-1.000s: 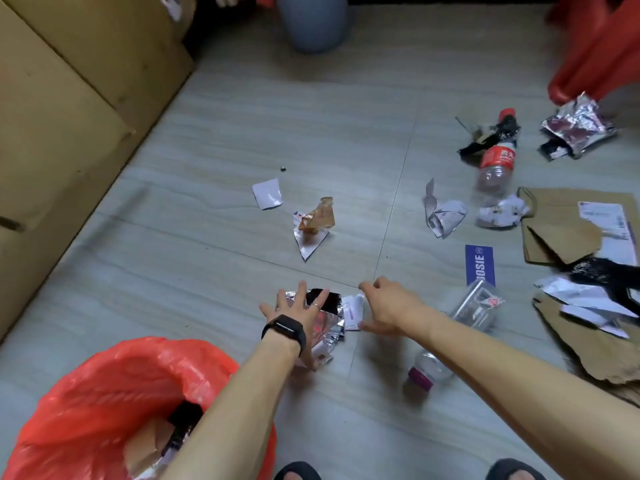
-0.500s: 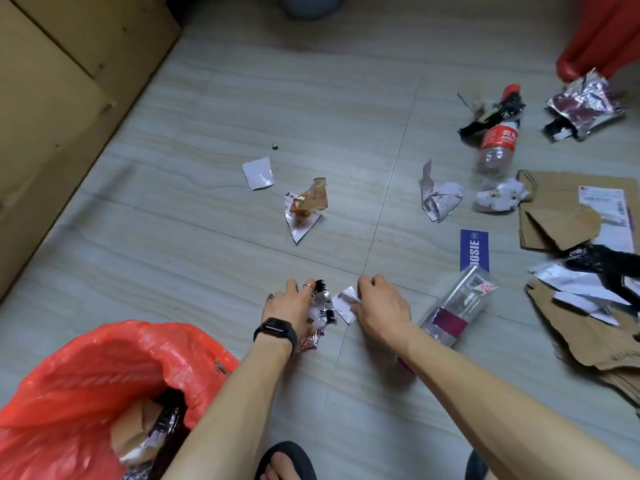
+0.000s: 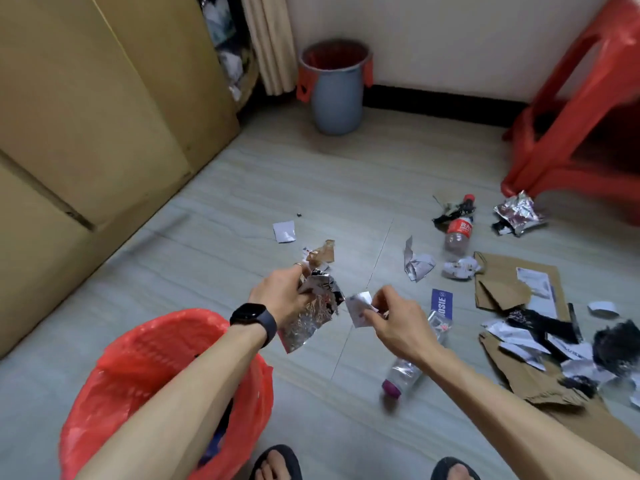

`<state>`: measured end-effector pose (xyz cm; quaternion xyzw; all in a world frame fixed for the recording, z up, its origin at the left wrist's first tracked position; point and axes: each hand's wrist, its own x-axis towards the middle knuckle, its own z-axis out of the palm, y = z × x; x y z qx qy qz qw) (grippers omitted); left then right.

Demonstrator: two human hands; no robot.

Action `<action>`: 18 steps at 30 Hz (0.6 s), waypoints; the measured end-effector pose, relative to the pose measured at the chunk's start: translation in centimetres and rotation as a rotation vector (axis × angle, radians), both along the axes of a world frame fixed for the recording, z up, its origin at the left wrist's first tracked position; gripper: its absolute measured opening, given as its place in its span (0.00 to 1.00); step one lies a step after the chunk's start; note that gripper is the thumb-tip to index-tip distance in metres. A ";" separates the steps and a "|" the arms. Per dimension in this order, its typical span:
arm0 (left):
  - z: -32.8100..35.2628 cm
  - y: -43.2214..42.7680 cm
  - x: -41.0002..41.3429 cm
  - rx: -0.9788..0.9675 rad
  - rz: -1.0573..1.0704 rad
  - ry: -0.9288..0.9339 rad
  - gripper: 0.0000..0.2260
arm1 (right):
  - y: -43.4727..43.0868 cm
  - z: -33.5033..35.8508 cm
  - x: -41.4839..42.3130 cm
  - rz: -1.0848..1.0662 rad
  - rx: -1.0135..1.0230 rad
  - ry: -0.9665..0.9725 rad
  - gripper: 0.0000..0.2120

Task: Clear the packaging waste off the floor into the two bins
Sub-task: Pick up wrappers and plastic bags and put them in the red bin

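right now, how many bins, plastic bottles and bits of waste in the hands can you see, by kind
bins: 2 (red-lined bin, grey bin)
plastic bottles: 2 (red-label bottle, purple-capped bottle)
held waste: 2 (foil wrapper in left hand, white scrap in right hand)
total: 6

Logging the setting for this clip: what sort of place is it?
Likely a room in a home: a curtain in the corner, a grey bin with a red liner by the wall, a red plastic stool.
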<state>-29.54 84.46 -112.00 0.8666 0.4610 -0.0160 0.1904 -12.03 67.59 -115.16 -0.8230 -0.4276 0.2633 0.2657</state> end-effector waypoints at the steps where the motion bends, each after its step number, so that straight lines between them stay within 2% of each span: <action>1: 1.6 0.4 -0.7 0.016 0.030 -0.034 0.17 | 0.4 1.5 -0.1 0.027 0.030 -0.016 0.09; 5: 8.0 0.4 -7.6 0.116 0.201 -0.123 0.16 | 2.2 9.6 -3.2 0.207 0.132 -0.113 0.09; 10: 10.6 -0.9 -17.2 0.155 0.367 -0.102 0.17 | 4.9 16.3 -8.9 0.429 0.155 -0.255 0.09; 14: 8.4 -3.3 -23.0 0.109 0.511 -0.057 0.17 | 6.5 17.5 -14.6 0.593 0.166 -0.381 0.06; 18: 4.4 -4.7 -25.1 0.010 0.567 -0.063 0.12 | 7.3 14.2 -19.8 0.615 0.153 -0.251 0.07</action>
